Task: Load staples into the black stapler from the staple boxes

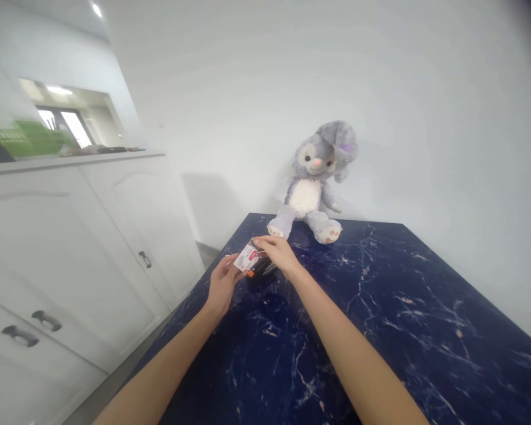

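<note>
A small white box or packet with red print (246, 258) is held up over the dark blue marbled table (380, 295). My left hand (222, 283) grips its left edge between thumb and fingers. At the top right corner of the packet, the fingers of my right hand (278, 252) are pinched together; what they hold there is too small to name. Just behind and below the packet lies a black item with an orange part (262, 270), partly covered by the packet and my right hand.
A grey plush rabbit (305, 198) sits at the table's back edge against the white wall. White cabinets (92, 254) stand to the left, with a green basket (35, 139) and small items on top.
</note>
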A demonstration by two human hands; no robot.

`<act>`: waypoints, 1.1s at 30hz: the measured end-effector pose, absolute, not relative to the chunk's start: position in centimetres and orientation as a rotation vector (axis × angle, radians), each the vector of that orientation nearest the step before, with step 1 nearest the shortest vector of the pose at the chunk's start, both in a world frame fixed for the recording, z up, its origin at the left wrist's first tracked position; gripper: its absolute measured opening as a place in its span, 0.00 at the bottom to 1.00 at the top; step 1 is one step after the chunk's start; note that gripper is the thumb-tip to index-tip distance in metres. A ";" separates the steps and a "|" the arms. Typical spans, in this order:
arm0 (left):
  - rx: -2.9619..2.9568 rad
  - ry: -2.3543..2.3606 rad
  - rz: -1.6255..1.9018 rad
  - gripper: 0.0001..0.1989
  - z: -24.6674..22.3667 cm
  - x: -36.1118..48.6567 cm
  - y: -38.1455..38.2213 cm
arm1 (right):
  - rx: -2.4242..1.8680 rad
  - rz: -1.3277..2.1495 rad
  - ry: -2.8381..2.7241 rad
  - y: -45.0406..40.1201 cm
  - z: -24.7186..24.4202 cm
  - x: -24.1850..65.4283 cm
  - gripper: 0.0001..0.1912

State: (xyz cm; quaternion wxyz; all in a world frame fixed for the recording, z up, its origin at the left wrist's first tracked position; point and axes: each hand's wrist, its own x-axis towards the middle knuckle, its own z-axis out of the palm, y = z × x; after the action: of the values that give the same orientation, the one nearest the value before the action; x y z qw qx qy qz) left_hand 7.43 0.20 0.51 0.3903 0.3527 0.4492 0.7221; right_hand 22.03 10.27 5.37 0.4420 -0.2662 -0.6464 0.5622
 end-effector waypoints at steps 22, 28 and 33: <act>1.048 1.127 1.854 0.23 -0.5 6.4 0.8 | -0.772 0.919 -1.855 9.9 3.4 21.5 0.18; 1.391 2.091 1.516 0.20 -0.6 4.0 0.5 | -1.277 0.433 -1.750 12.3 -1.1 24.9 0.23; 2.033 2.293 1.058 0.21 -0.6 3.6 0.1 | -1.375 0.506 -1.821 13.0 -3.7 26.6 0.23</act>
State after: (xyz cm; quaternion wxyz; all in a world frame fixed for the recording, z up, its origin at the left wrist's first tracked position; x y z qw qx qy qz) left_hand 3.57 0.13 -0.61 -0.0501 0.6264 0.7064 0.3259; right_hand 26.62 13.05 -3.66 0.3916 -0.5412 -0.7170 0.1992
